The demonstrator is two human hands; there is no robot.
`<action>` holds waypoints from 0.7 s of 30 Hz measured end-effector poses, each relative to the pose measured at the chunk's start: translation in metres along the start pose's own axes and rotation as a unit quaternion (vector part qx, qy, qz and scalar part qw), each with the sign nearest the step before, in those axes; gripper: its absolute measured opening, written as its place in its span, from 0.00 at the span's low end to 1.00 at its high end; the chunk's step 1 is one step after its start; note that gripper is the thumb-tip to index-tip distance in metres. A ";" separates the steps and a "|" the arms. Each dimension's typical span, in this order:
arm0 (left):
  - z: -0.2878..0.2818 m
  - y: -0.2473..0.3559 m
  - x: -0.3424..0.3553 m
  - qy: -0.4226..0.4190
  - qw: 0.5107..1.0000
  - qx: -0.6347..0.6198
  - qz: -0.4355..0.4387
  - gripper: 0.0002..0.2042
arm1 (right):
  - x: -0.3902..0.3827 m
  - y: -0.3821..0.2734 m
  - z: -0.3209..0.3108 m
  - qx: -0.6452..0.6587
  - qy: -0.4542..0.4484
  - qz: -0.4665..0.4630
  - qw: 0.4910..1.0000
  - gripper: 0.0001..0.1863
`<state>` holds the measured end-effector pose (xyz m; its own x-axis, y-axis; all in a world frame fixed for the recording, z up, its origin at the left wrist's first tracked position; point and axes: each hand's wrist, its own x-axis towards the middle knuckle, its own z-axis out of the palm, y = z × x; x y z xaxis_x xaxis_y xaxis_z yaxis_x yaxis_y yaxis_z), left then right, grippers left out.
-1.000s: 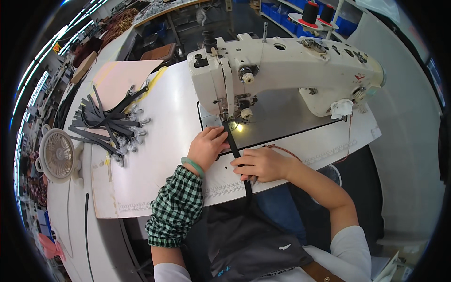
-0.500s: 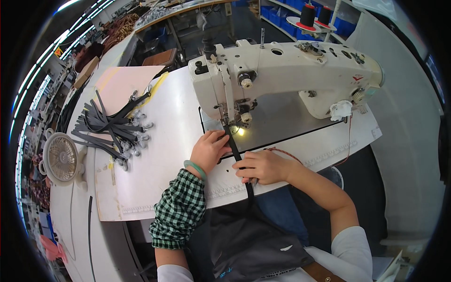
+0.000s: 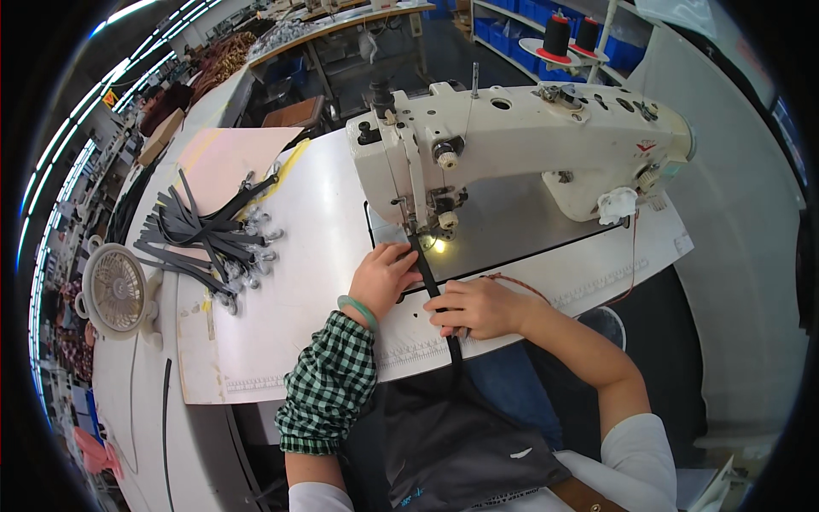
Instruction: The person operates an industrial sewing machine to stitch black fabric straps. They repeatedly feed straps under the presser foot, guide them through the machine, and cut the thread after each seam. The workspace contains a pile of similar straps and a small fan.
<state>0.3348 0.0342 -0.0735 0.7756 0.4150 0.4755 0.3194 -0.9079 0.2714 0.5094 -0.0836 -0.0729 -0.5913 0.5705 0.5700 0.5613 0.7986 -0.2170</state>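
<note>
A narrow black strap (image 3: 426, 269) runs from beneath the presser foot of the white sewing machine (image 3: 503, 136) down over the table's front edge. My left hand (image 3: 386, 271), a green bangle at its wrist, pinches the strap's left side just in front of the needle area. Closer to me, my right hand (image 3: 482, 309) has its fingers closed round the strap, with a small metallic tip showing under them. The strap's lower end hangs against the dark apron (image 3: 452, 435) on my lap. A small lamp lights the spot by the needle.
Left of the machine lies a bunch of black straps (image 3: 200, 235) with clear-wrapped ends, partly on a pink sheet (image 3: 226, 162). A small round fan (image 3: 118, 290) stands at the far left. Thread cones (image 3: 556, 38) rise behind the machine. A reddish cord (image 3: 520, 283) lies by my right wrist.
</note>
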 end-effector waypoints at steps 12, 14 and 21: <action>0.001 -0.001 -0.001 -0.001 1.000 0.002 0.006 0.15 | 0.004 -0.005 -0.004 -0.001 -0.017 0.019 1.000 0.07; 0.001 -0.001 0.001 0.002 1.000 0.005 0.008 0.15 | 0.005 -0.006 -0.005 -0.002 -0.018 0.023 1.000 0.07; 0.000 0.001 0.003 0.005 1.000 0.006 0.006 0.16 | 0.003 -0.003 -0.003 -0.002 -0.007 0.019 1.000 0.07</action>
<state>0.3371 0.0343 -0.0719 0.7735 0.4048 0.4877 0.3173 -0.9134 0.2549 0.5071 -0.0850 -0.0679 -0.5780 0.6033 0.5496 0.5864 0.7754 -0.2344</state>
